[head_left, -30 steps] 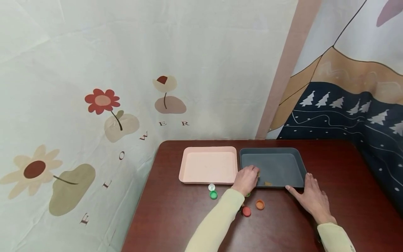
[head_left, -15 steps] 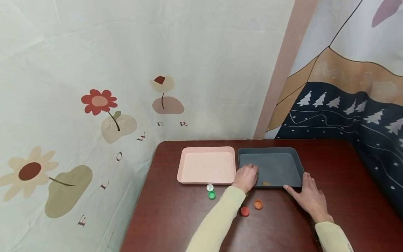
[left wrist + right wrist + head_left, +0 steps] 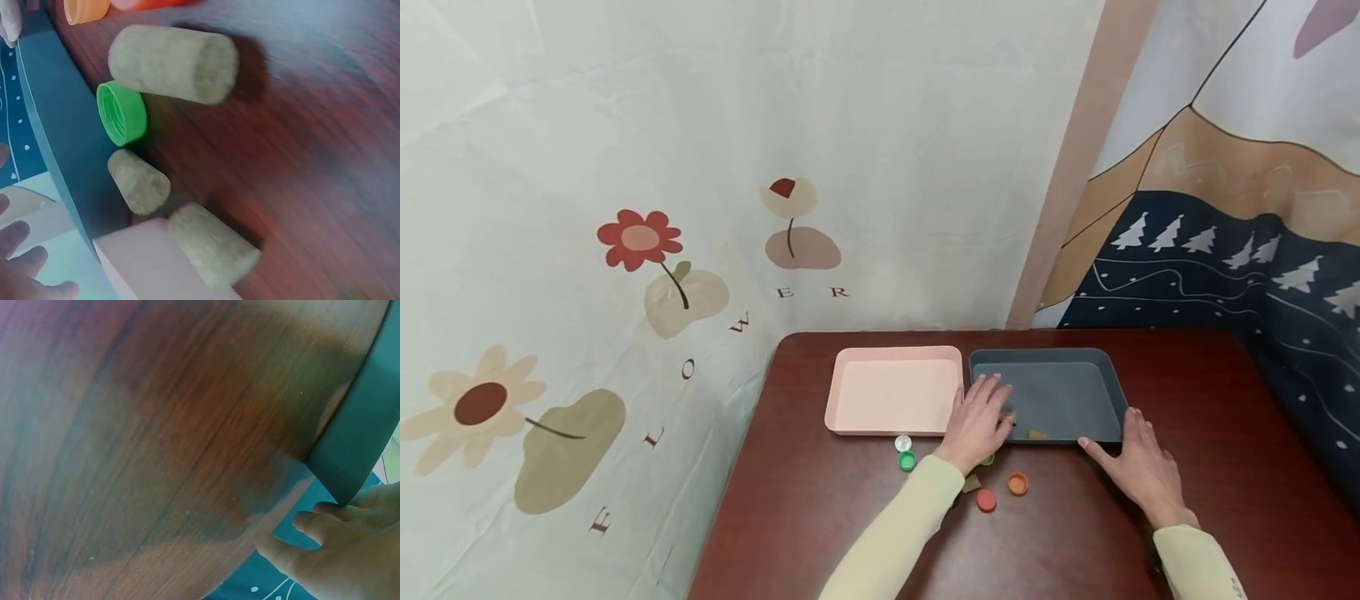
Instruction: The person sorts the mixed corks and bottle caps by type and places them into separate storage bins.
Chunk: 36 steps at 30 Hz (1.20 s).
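My left hand [image 3: 976, 423] hovers over the left front of the dark grey tray [image 3: 1067, 392], fingers spread and holding nothing. Just right of its thumb, a cork [image 3: 1008, 418] lies in the tray, partly hidden by the hand. Another cork [image 3: 1036, 434] lies along the tray's front wall. My right hand [image 3: 1142, 471] rests against the tray's right front corner, thumb at the front rim and fingers along the right side. In the left wrist view, a large cork [image 3: 169, 62], a smaller cork [image 3: 139, 181] and a tapered cork [image 3: 212, 244] lie outside the trays.
A pink tray [image 3: 895, 387] stands left of the grey one. In front lie a white cap [image 3: 903, 444], a green cap [image 3: 907, 461], an orange cap [image 3: 1018, 483] and a red cap [image 3: 986, 500]. A second green cap [image 3: 122, 112] sits near the grey tray's wall.
My left hand has let go of a cork, which now lies in the grey tray. Its fingers have spread and it has drawn slightly left. The right hand stays at the tray's corner.
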Motion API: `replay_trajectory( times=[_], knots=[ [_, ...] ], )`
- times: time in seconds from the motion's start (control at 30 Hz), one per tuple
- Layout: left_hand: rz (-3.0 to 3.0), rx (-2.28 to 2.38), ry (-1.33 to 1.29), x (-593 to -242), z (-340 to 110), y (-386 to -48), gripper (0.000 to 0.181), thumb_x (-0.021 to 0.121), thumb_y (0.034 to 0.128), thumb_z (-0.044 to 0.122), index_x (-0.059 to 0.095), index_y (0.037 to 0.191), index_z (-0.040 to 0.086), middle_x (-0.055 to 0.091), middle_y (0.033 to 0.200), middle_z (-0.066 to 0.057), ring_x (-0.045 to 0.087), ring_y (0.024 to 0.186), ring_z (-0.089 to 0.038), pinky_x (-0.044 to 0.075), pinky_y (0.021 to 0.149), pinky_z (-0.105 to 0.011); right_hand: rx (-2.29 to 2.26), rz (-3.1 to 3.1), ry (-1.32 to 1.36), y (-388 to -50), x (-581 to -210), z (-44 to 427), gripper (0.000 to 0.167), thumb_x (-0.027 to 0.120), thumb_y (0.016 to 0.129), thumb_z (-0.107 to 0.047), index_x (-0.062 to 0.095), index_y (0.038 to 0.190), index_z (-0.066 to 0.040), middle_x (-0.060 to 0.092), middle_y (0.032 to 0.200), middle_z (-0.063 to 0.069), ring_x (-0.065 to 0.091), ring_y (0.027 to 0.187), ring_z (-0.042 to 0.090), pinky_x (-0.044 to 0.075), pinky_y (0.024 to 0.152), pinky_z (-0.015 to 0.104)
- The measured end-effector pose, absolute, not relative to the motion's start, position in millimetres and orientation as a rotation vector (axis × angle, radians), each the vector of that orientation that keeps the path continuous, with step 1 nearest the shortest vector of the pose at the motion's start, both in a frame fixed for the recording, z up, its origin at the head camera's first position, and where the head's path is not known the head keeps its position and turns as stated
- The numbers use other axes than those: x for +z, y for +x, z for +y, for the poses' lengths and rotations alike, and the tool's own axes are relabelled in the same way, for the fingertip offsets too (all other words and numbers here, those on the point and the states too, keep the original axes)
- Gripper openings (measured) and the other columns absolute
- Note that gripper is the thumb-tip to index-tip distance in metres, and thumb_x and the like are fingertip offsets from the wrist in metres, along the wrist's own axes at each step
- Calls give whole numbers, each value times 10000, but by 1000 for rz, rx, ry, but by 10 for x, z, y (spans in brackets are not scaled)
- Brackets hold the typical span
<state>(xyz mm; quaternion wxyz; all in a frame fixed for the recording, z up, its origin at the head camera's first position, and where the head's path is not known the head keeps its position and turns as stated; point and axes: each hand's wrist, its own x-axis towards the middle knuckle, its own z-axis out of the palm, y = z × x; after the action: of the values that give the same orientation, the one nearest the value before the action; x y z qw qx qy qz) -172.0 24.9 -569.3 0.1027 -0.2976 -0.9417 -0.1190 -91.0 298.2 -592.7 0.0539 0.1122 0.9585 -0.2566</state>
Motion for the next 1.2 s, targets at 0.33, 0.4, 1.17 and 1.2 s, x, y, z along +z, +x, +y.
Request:
replay_trajectory(
  times=[0.33, 0.4, 1.17, 1.2],
  knots=[
    [-2762, -325, -906, -5689, -31, -1531, 586, 621, 1013, 447, 501, 1538, 215, 385, 1646, -46, 352, 1516, -298, 338, 1149, -625, -769, 2920, 321, -915, -5940, 2990, 1237, 553, 926, -744, 20, 1570, 168, 60, 1621, 408, 130, 1465, 614, 207, 1044, 819],
    [-2749, -347, -910, -5698, -85, -1487, 589, 626, 1012, 450, 505, 1534, 205, 391, 1643, -51, 358, 1512, -303, 330, 1152, -628, -772, 2920, 322, -916, -5946, 2990, 1236, 556, 926, -742, 21, 1570, 168, 61, 1622, 408, 129, 1466, 613, 200, 1042, 822],
    [-2644, -191, -1097, -5846, -662, -1122, 632, 653, 976, 486, 520, 1512, 180, 407, 1629, -63, 361, 1508, -302, 324, 1165, -609, -780, 2917, 330, -902, -5931, 2983, 1213, 564, 938, -713, 9, 1571, 161, 43, 1624, 403, 103, 1478, 602, 188, 1056, 816],
    [-2636, -177, -1111, -5853, -674, -1109, 634, 653, 974, 491, 521, 1512, 182, 408, 1628, -63, 363, 1508, -301, 326, 1163, -611, -780, 2919, 328, -901, -5929, 2979, 1211, 564, 939, -712, 12, 1570, 162, 46, 1624, 403, 104, 1478, 602, 189, 1055, 816]
  ],
)
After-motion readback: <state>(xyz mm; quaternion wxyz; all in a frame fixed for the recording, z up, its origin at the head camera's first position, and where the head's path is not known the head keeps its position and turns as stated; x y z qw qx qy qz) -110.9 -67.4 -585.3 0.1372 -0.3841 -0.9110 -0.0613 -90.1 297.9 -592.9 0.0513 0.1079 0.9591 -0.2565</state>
